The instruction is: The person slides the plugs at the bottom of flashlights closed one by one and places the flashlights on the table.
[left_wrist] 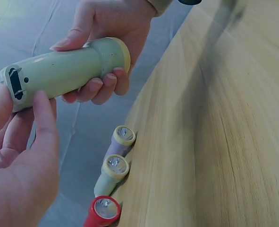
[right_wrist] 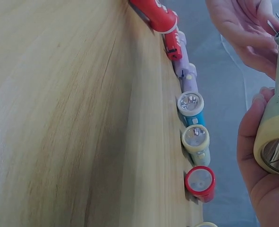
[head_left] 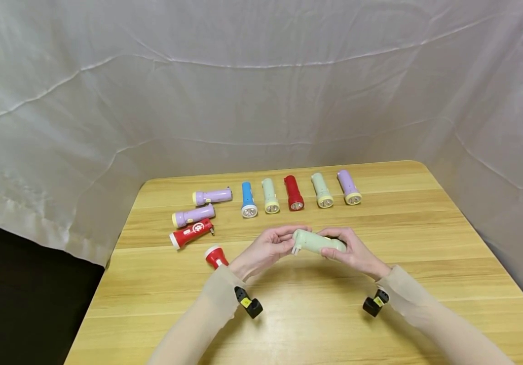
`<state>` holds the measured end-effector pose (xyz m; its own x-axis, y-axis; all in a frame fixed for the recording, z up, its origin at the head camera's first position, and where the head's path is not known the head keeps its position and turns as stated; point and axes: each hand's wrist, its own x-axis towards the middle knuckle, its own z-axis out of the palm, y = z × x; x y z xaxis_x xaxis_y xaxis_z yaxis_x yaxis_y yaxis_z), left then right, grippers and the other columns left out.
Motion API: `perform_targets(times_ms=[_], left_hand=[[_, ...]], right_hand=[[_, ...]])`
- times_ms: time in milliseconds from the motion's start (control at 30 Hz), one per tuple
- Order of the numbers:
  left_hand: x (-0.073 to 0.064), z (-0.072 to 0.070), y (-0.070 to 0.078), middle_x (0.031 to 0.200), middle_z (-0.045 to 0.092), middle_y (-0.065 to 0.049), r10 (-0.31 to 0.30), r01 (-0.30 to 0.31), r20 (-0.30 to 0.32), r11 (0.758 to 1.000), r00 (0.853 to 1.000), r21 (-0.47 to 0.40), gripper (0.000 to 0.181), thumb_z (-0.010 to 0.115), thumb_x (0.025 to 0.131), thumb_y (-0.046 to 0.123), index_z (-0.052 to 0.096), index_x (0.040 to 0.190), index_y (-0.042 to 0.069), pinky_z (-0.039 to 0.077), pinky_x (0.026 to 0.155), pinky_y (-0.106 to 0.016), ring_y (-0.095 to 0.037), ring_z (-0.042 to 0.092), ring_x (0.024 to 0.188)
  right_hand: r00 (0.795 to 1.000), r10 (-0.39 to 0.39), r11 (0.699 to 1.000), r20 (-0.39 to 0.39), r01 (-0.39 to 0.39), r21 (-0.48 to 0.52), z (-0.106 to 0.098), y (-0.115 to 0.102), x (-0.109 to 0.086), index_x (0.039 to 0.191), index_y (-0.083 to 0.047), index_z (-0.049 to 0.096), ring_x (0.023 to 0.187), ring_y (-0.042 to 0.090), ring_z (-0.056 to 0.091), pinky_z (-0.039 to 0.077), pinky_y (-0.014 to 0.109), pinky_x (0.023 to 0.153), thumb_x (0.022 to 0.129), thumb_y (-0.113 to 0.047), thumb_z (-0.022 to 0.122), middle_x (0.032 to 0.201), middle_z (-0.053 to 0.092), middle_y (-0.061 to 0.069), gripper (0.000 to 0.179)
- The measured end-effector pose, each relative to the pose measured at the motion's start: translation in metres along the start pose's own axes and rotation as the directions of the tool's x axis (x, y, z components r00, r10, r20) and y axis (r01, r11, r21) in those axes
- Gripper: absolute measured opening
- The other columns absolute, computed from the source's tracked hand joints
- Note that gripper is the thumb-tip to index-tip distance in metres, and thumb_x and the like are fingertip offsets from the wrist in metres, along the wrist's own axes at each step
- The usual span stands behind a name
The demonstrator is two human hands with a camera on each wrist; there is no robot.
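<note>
A pale green flashlight (head_left: 312, 242) with a yellow head ring is held above the table. My right hand (head_left: 356, 254) grips it round the head end, the thumb on one side and the fingers curled on the other. At its tail, my left hand (head_left: 268, 248) pinches the end between thumb and fingers. Two metal plug prongs (right_wrist: 276, 23) stick out of the tail there. In the left wrist view a dark slot (left_wrist: 16, 84) shows in the tail. Closest to my left wrist lies a red flashlight (head_left: 216, 256) with a white head, partly hidden by the arm.
Toward the back of the wooden table (head_left: 425, 284) stand several flashlights in a row: blue (head_left: 248, 197), pale green (head_left: 269, 195), red (head_left: 294, 192), another pale green (head_left: 322, 190) and purple (head_left: 348, 186). On the left lie two purple ones (head_left: 213, 196) and a red one (head_left: 193, 232). Grey cloth (head_left: 261, 111) hangs behind.
</note>
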<state>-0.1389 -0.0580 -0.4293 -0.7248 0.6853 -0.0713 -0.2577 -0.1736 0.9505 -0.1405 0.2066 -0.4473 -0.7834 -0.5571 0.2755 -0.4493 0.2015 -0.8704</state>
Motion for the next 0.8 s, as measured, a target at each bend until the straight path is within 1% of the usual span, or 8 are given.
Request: perform_targets(times_ms=[100, 167, 233, 333, 533, 667, 800], left_hand=[[0.0002, -0.0002, -0.0007, 0.149, 0.055, -0.012, 0.005, -0.005, -0.005, 1.000, 1.000, 0.022, 0.044, 0.047, 0.106, 0.007, 0.046, 0.149, 0.003, 0.045, 0.112, -0.032, -0.009, 0.058, 0.118], [0.0003, -0.0002, -0.0009, 0.147, 0.057, -0.011, 0.011, -0.010, -0.009, 0.999, 1.000, 0.034, 0.043, 0.048, 0.106, 0.008, 0.047, 0.148, 0.001, 0.046, 0.109, -0.029, -0.010, 0.057, 0.117], [0.0005, -0.0002, -0.0008, 0.146, 0.057, -0.011, 0.017, -0.016, -0.013, 0.999, 1.000, 0.045, 0.042, 0.048, 0.106, 0.008, 0.047, 0.147, 0.001, 0.046, 0.107, -0.028, -0.010, 0.057, 0.116], [0.0000, 0.0003, 0.0000, 0.146, 0.056, -0.013, 0.011, -0.009, -0.030, 0.998, 0.999, 0.055, 0.042, 0.049, 0.105, 0.008, 0.049, 0.146, 0.001, 0.046, 0.108, -0.032, -0.011, 0.057, 0.116], [0.0006, 0.0019, 0.0016, 0.145, 0.059, -0.014, -0.002, 0.009, -0.081, 0.996, 0.997, 0.086, 0.037, 0.050, 0.105, 0.010, 0.055, 0.141, 0.001, 0.047, 0.108, -0.038, -0.012, 0.059, 0.112], [0.0015, 0.0041, 0.0026, 0.143, 0.061, -0.012, -0.005, 0.017, -0.124, 0.995, 0.992, 0.098, 0.035, 0.049, 0.106, 0.011, 0.059, 0.137, 0.001, 0.049, 0.109, -0.037, -0.012, 0.061, 0.114], [0.0028, 0.0059, 0.0036, 0.144, 0.060, -0.015, 0.007, 0.010, -0.162, 0.995, 0.987, 0.100, 0.035, 0.049, 0.106, 0.011, 0.059, 0.136, -0.002, 0.050, 0.110, -0.035, -0.012, 0.062, 0.116]], right_hand=[[1.000, 0.004, 1.000, 0.002, -0.004, -0.006, 0.0005, -0.0010, -0.0003, 0.116, 0.002, 0.068, 0.078, 0.005, 0.057, 0.050, 0.025, 0.066, 0.089, -0.001, 0.066, 0.095, 0.069, -0.004, 0.027], [1.000, 0.004, 1.000, 0.005, -0.004, -0.012, 0.0009, -0.0012, -0.0004, 0.116, 0.002, 0.068, 0.078, 0.005, 0.057, 0.050, 0.025, 0.067, 0.088, -0.001, 0.066, 0.095, 0.069, -0.003, 0.028], [1.000, 0.005, 1.000, 0.006, -0.005, -0.018, 0.0014, -0.0018, -0.0002, 0.116, 0.002, 0.068, 0.079, 0.005, 0.057, 0.050, 0.025, 0.068, 0.088, -0.001, 0.067, 0.095, 0.070, -0.001, 0.028], [1.000, 0.009, 1.000, 0.007, -0.009, -0.025, 0.0023, -0.0026, 0.0000, 0.115, 0.001, 0.068, 0.079, 0.006, 0.057, 0.049, 0.025, 0.068, 0.087, -0.001, 0.067, 0.095, 0.071, 0.002, 0.028], [0.999, 0.022, 0.999, 0.024, -0.021, -0.042, 0.0043, -0.0030, 0.0001, 0.115, 0.001, 0.068, 0.080, 0.006, 0.057, 0.049, 0.025, 0.070, 0.087, -0.003, 0.067, 0.097, 0.071, 0.007, 0.028], [0.999, 0.025, 0.999, 0.038, -0.024, -0.044, 0.0054, -0.0025, 0.0003, 0.114, 0.000, 0.068, 0.080, 0.006, 0.057, 0.048, 0.025, 0.071, 0.088, -0.004, 0.067, 0.096, 0.071, 0.007, 0.027], [0.999, 0.010, 0.999, 0.040, -0.009, -0.038, 0.0060, -0.0015, 0.0007, 0.113, 0.000, 0.069, 0.077, 0.005, 0.057, 0.049, 0.025, 0.068, 0.089, -0.003, 0.066, 0.091, 0.070, 0.006, 0.025]])
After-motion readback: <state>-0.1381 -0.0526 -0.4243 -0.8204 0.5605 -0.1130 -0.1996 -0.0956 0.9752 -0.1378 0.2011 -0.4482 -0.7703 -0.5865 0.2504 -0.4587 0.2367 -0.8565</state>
